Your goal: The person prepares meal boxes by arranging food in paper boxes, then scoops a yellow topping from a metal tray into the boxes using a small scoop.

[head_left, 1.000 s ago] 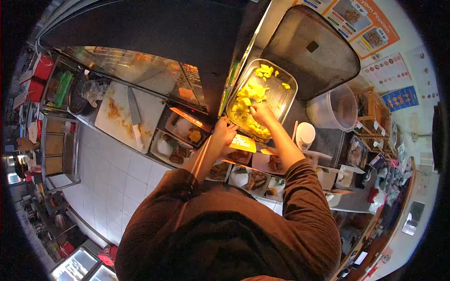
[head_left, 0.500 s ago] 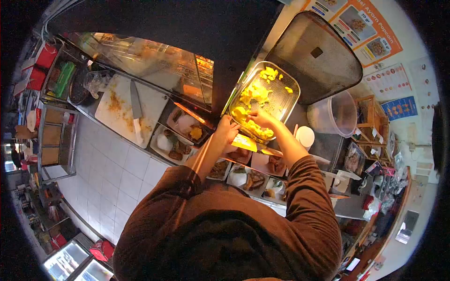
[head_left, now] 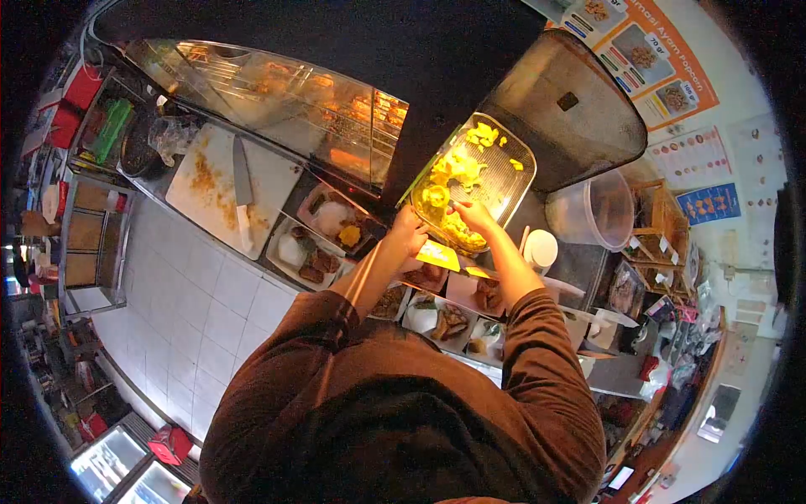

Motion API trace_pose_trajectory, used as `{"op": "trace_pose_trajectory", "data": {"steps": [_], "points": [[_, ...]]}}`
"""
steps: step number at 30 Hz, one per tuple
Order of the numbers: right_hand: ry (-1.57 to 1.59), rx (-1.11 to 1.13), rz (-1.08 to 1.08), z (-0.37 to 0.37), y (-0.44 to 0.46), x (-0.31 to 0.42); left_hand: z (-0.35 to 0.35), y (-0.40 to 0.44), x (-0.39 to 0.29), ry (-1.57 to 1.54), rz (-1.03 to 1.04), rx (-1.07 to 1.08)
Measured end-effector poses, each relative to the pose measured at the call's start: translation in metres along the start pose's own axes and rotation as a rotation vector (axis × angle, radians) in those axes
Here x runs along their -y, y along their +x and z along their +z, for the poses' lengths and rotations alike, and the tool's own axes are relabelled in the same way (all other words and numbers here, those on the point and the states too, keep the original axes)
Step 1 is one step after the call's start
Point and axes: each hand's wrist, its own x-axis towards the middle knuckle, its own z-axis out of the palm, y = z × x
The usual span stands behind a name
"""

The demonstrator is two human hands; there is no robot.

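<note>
A ribbed metal tray under yellow light holds loose yellow pieces of food that look like scrambled egg. Over the pieces at its near side is my right hand, fingers drawn together; what is between them is too small to make out. At the tray's near left corner my left hand has its fingers curled in, and what they hold is hidden. Just below the tray stand open paper boxes, one with white rice and brown meat, partly behind my forearms.
To the left, a knife lies on a stained white cutting board. A lit glass display case stands behind it. On the right are a white round tub, a clear plastic bucket and a dark mesh-like lid.
My right hand has shifted slightly within the near part of the tray, its fingers drawn closer together. My left hand stays at the tray's corner. The view has tilted a little.
</note>
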Motion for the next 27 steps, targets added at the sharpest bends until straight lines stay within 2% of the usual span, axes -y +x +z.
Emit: {"op": "trace_pose_trajectory", "data": {"steps": [2,3,4,6,7,8,10,13,14,16,17,18,20,21,22,24,27], "points": [[-0.262,-0.24,-0.106,0.012,-0.01,0.018,-0.003,0.006,0.003,-0.031,-0.047,-0.078],[-0.507,-0.415,-0.418,0.023,0.005,0.009,-0.003,0.007,0.004,-0.032,-0.046,-0.078],[-0.73,-0.453,-0.492,0.028,0.015,-0.001,-0.004,0.007,0.004,-0.036,-0.036,-0.086],[-0.951,-0.363,-0.486,0.047,-0.008,0.024,-0.014,0.02,0.007,-0.04,-0.024,-0.095],[-1.047,-0.248,-0.452,0.054,-0.02,0.041,-0.028,0.043,0.013,-0.086,-0.04,-0.061],[-1.144,-0.201,-0.528,0.057,-0.021,0.041,-0.03,0.045,0.011,-0.132,-0.057,-0.026],[-1.146,-0.072,-0.522,0.055,-0.025,0.04,-0.034,0.05,0.012,-0.082,-0.031,0.019],[-1.212,-0.006,-0.494,0.03,-0.009,0.031,-0.015,0.031,0.006,-0.075,-0.032,-0.127],[-1.139,-0.006,-0.517,0.015,0.006,0.02,-0.018,0.035,0.008,-0.077,-0.031,-0.125],[-0.813,0.069,-0.41,-0.009,0.017,0.014,-0.03,0.049,0.011,-0.092,-0.053,-0.038],[-0.796,0.071,-0.553,-0.021,0.048,-0.013,-0.011,0.024,0.004,-0.063,-0.032,-0.06],[-0.798,0.076,-0.559,-0.023,0.036,0.002,-0.011,0.023,0.006,-0.067,-0.026,-0.063],[-0.399,0.255,-0.073,-0.031,0.007,0.032,-0.009,0.02,0.004,-0.022,-0.019,-0.061],[-0.158,0.298,0.098,-0.031,0.013,0.021,-0.018,0.032,0.007,-0.016,-0.027,-0.033],[-0.028,0.331,0.136,-0.029,0.02,0.01,-0.026,0.043,0.011,-0.021,-0.028,-0.024],[0.128,0.358,0.151,-0.028,0.015,0.007,-0.021,0.044,0.01,-0.012,-0.045,-0.153],[0.223,0.378,0.14,-0.029,0.008,0.005,-0.024,0.051,0.01,-0.012,-0.057,-0.204]]}}
